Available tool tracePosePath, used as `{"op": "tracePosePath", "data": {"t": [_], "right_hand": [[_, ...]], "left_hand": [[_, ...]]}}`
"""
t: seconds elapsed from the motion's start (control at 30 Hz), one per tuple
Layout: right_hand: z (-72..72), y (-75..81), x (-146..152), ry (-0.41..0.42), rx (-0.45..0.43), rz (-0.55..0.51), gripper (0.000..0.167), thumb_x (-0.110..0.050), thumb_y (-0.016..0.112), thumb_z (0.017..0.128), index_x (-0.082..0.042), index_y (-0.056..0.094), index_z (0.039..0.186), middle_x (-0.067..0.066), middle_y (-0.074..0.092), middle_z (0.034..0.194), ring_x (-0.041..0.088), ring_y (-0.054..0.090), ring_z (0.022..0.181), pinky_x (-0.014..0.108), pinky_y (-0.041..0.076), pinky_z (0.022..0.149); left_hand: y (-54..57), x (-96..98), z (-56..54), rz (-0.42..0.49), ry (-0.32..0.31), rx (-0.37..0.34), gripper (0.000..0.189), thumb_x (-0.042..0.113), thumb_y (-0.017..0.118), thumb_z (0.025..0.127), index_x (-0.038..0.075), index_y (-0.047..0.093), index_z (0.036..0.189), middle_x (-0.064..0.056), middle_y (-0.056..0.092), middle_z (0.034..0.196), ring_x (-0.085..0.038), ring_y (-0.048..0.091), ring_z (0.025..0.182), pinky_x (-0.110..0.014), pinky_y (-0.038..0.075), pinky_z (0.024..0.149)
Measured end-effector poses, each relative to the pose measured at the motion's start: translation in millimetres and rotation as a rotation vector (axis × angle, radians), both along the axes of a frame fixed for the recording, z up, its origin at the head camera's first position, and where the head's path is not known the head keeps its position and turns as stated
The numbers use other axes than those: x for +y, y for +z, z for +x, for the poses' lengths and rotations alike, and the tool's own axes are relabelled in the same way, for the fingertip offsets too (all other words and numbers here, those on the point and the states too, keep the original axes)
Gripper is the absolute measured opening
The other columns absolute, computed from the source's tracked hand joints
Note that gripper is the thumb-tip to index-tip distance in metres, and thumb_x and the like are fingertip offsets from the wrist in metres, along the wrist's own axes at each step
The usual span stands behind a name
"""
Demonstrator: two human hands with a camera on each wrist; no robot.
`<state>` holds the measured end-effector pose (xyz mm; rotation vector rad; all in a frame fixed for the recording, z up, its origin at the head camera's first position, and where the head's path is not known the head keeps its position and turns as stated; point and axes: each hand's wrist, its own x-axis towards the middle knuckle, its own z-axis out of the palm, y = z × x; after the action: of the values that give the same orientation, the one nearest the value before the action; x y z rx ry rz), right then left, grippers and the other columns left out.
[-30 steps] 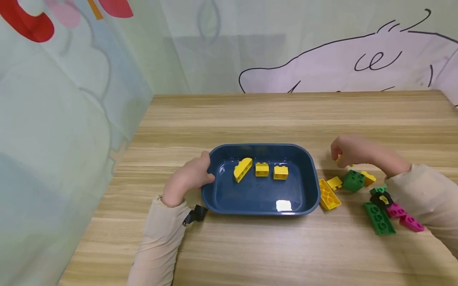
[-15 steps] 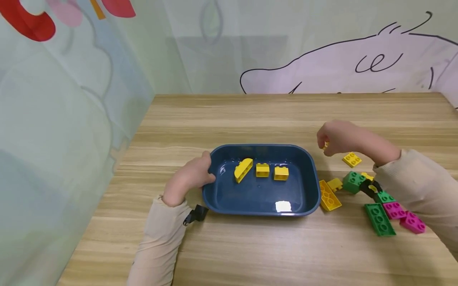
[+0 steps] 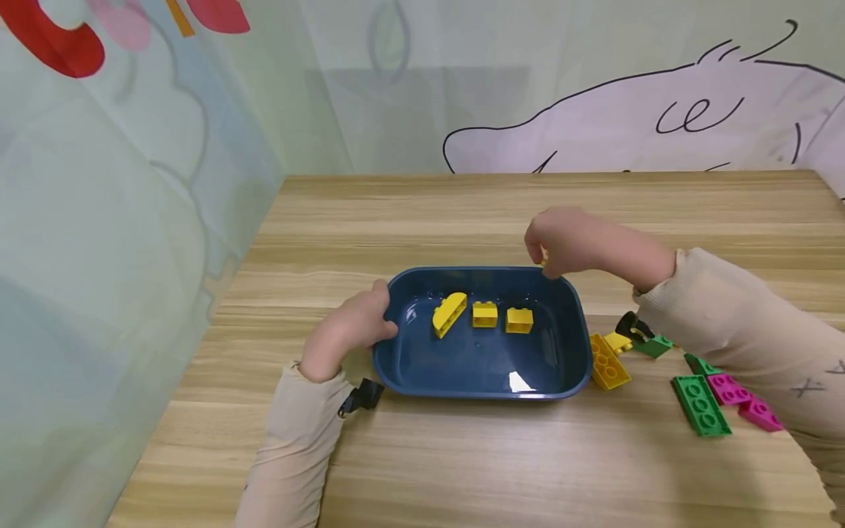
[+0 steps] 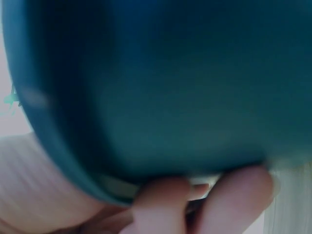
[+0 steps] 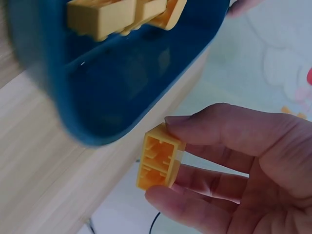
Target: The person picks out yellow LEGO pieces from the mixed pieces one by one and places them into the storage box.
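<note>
My left hand (image 3: 350,326) grips the left end of a blue tray (image 3: 482,393). In the left wrist view its fingers (image 4: 234,200) press the tray's outer wall, blurred and close. Inside the tray lie a rounded yellow block (image 3: 450,314) and two small yellow blocks, one in the middle (image 3: 485,314) and one to its right (image 3: 518,320). My right hand (image 3: 574,238) is over the tray's back right rim. It pinches a yellow toy brick (image 5: 160,157) between thumb and fingers, hollow underside showing in the right wrist view.
Right of the tray lie a long yellow brick (image 3: 610,363), a smaller yellow one (image 3: 618,342), a green brick (image 3: 701,407) and pink bricks (image 3: 728,389). My right sleeve (image 3: 746,323) hides part of that pile. Printed cloth walls (image 3: 409,110) stand behind and left of the wooden table (image 3: 396,220).
My right hand has lifted a yellow brick off the table by the pile and carried it left to the tray's back right rim. The left hand and tray stay put.
</note>
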<state>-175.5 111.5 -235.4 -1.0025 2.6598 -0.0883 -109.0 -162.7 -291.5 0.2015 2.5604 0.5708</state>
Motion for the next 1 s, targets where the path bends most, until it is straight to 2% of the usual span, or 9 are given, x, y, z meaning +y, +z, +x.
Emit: {"op": "tracePosePath", "data": {"t": [0.2,0.33,0.47,0.6,0.83,1.0], "right_hand": [[5.8,3.6,-21,0.084,0.047,-0.003,0.011,0.000,0.073,0.070,-0.005,0.067,0.078,0.006,0.062,0.080,0.022,0.053,0.071,0.036,0.048,0.064],[7.2,0.8,-34,0.116,0.041,0.013,0.010,-0.001,0.073,0.071,-0.005,0.068,0.079,0.005,0.062,0.081,0.022,0.053,0.071,0.035,0.048,0.065],[8.4,-3.7,-45,0.131,0.016,0.021,0.010,-0.001,0.073,0.072,-0.005,0.068,0.080,0.004,0.062,0.080,0.022,0.053,0.072,0.033,0.048,0.066],[12.9,-5.8,-55,0.138,-0.022,0.003,0.010,0.000,0.073,0.072,-0.005,0.067,0.079,0.004,0.060,0.079,0.021,0.052,0.073,0.032,0.049,0.066],[18.5,-11.6,-68,0.191,-0.054,-0.026,0.010,0.002,0.071,0.072,-0.005,0.066,0.077,0.003,0.058,0.076,0.020,0.051,0.070,0.030,0.046,0.065],[22.9,-12.7,-77,0.188,-0.078,0.003,0.011,0.000,0.072,0.073,-0.004,0.067,0.081,0.003,0.060,0.078,0.021,0.053,0.072,0.029,0.047,0.065]], "left_hand": [[-0.3,0.2,-0.7,-0.002,0.002,-0.005,0.064,0.004,0.055,0.089,-0.018,0.017,0.136,-0.013,0.058,0.072,-0.019,0.054,0.053,-0.027,0.044,0.055],[0.2,0.5,-0.8,-0.001,0.002,-0.007,0.065,0.004,0.054,0.089,-0.018,0.016,0.137,-0.013,0.058,0.072,-0.019,0.053,0.053,-0.027,0.043,0.054],[0.2,0.9,-1.2,-0.001,0.003,-0.011,0.065,0.004,0.054,0.089,-0.018,0.016,0.137,-0.014,0.058,0.075,-0.019,0.054,0.054,-0.027,0.044,0.055],[-0.1,0.0,0.2,0.002,0.003,-0.009,0.059,0.004,0.055,0.089,-0.017,0.022,0.133,-0.014,0.058,0.076,-0.020,0.055,0.055,-0.028,0.044,0.056],[-0.7,-1.9,2.7,0.015,0.006,-0.004,0.056,0.005,0.055,0.089,-0.016,0.025,0.131,-0.016,0.059,0.079,-0.020,0.054,0.053,-0.028,0.044,0.055],[0.2,-2.9,2.1,0.021,0.002,0.006,0.049,0.004,0.055,0.088,-0.015,0.030,0.125,-0.017,0.059,0.080,-0.020,0.054,0.053,-0.028,0.045,0.056]]}}
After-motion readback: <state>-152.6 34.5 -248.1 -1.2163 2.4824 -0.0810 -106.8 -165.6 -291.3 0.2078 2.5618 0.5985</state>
